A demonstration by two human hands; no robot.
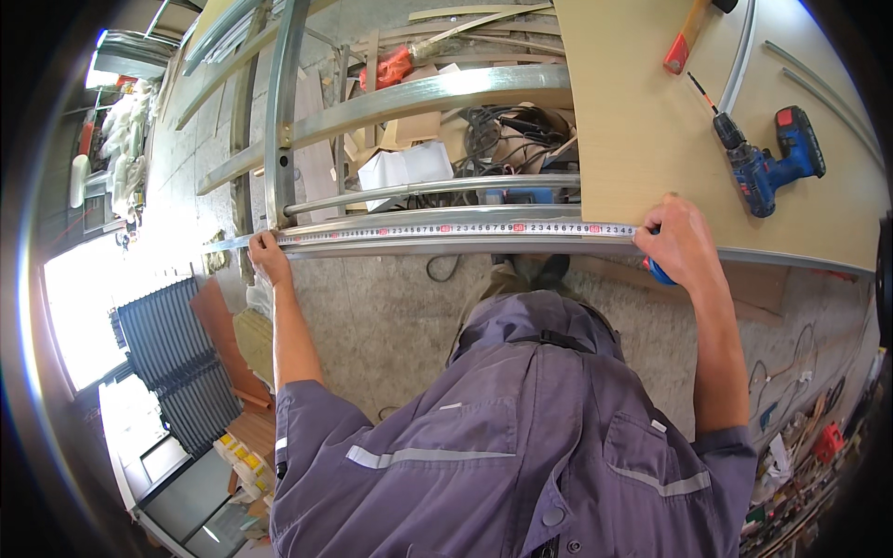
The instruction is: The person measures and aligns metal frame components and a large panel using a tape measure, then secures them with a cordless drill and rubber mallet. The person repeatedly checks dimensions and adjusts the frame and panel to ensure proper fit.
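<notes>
The tape measure [484, 230] was found across the centre of the frame, its white blade drawn out in a near-straight line along a long metal bar [465, 245]. The left hand [269, 258] was at the left end of the visible blade, at centre left; its fingers were nearly closed, pinching at the tape and the bar's edge. Whether the tip of the blade was hooked there could not be told. The right hand [684, 249], right of centre, had its fingers curled around the case, of which a blue part showed below the hand; the thumb and forefinger met close to the blade.

At upper right lay a pale wooden counter [642, 153]. On it were noted a blue and black drill [758, 172], its bit pointing toward the upper left, a hammer [686, 42] with a red and yellow handle at the top edge, and a curved metal strip [741, 60].

Left of the counter stood a metal framework [437, 95]. Through its openings were seen a white sheet [405, 170], a tangle of dark cable [484, 135] and wood offcuts [419, 128]. Concrete floor [372, 316] showed below the bar.
</notes>
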